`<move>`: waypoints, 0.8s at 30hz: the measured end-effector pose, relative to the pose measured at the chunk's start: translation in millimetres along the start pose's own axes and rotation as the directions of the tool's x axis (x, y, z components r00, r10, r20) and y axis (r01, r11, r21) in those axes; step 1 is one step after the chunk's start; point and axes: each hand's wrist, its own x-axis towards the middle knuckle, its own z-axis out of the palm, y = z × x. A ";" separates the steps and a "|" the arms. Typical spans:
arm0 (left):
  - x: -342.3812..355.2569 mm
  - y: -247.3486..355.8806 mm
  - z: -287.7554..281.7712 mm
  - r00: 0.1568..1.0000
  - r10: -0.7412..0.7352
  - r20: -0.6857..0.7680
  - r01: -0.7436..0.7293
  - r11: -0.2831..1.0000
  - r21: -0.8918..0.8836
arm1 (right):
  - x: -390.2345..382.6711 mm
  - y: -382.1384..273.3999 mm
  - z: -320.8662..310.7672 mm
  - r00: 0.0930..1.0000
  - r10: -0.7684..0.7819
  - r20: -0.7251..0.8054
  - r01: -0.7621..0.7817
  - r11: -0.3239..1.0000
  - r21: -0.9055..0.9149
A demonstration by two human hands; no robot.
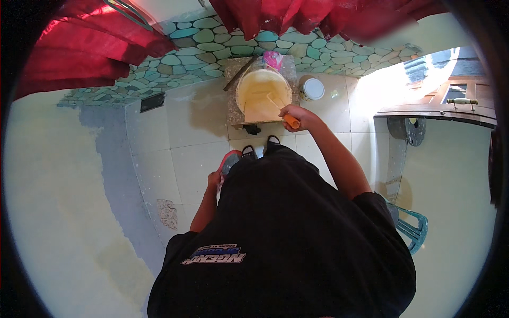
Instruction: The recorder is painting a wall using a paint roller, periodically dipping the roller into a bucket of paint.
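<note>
My right hand is closed round the orange handle of a paint roller. The roller's thin metal frame reaches over a wide round tub of yellowish paint. A flat pale tan piece lies at the tub's near side; whether it stands in the paint I cannot tell. Low at my left side, my left hand grips a red-rimmed object with a dark grey face, whose lower part is hidden by my shirt. The tub stands on a low speckled stand.
On the stand lie a dark stick and a pink plastic bag. A white-lidded bucket stands to its right. A crumpled rag lies on the tiled floor at left; a green plastic chair is at right, near a wooden door.
</note>
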 end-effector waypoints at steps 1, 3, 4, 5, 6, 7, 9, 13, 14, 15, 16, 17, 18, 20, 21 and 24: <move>-6.1 10.7 3.5 1.000 -0.004 0.009 0.004 1.000 0.007 | 6.2 0.2 -5.7 0.994 0.078 0.079 -0.085 0.991 0.101; -6.8 18.3 -0.5 0.998 -0.049 0.049 0.049 0.999 0.005 | 7.6 0.8 -4.2 0.990 0.063 0.129 -0.082 0.985 0.150; -4.8 22.7 -0.3 0.998 -0.054 0.037 0.054 0.999 -0.002 | 8.8 0.4 -1.8 0.983 0.042 0.177 -0.077 0.977 0.199; -3.4 25.7 1.0 0.995 0.084 0.048 -0.091 0.981 0.170 | 12.2 3.2 -4.1 0.981 0.057 0.187 -0.092 0.978 0.185; -1.3 29.1 2.5 0.974 0.212 0.083 -0.227 0.914 0.335 | 13.6 5.6 -9.7 0.978 0.024 0.209 -0.058 0.985 0.160; 1.9 32.9 3.2 0.956 0.279 0.088 -0.290 0.872 0.395 | 16.3 7.6 -13.0 0.972 -0.006 0.235 -0.026 0.991 0.131; 5.7 32.6 5.5 0.928 0.368 0.059 -0.348 0.798 0.491 | 0.3 9.9 -3.6 0.986 0.014 0.165 -0.030 0.995 0.092; -2.1 56.3 19.9 0.931 0.361 0.051 -0.327 0.766 0.553 | -39.1 20.0 -2.9 0.989 0.002 0.151 -0.010 0.999 0.049; 5.4 49.8 17.8 0.920 0.391 0.038 -0.336 0.734 0.590 | -50.2 19.1 2.1 0.991 0.007 0.134 -0.013 0.999 0.042; 10.3 40.6 13.5 0.907 0.420 0.027 -0.343 0.700 0.626 | -61.7 18.2 7.9 0.989 0.024 0.147 -0.028 0.999 0.021; 10.2 39.2 15.8 0.910 0.414 0.026 -0.338 0.706 0.622 | -75.3 18.7 9.3 0.992 0.012 0.129 -0.014 1.000 0.013; 6.5 41.9 18.7 0.884 0.464 0.056 -0.378 0.639 0.670 | -85.4 19.6 9.6 0.994 -0.002 0.111 0.001 1.000 0.012; 2.2 44.3 20.1 0.855 0.510 0.090 -0.413 0.567 0.713 | -91.4 20.1 10.0 0.994 0.003 0.107 -0.004 1.000 0.013; -3.5 51.2 21.5 0.877 0.469 0.104 -0.395 0.580 0.713 | -100.1 20.7 9.1 0.992 -0.001 0.127 -0.004 0.999 0.042; -7.0 54.2 22.4 0.895 0.431 0.111 -0.374 0.592 0.714 | -100.4 21.7 9.8 0.993 -0.002 0.120 -0.003 0.999 0.046; -4.4 45.5 15.5 0.891 0.443 0.096 -0.359 0.562 0.745 | -94.2 20.9 17.2 0.992 -0.001 0.126 -0.006 0.998 0.056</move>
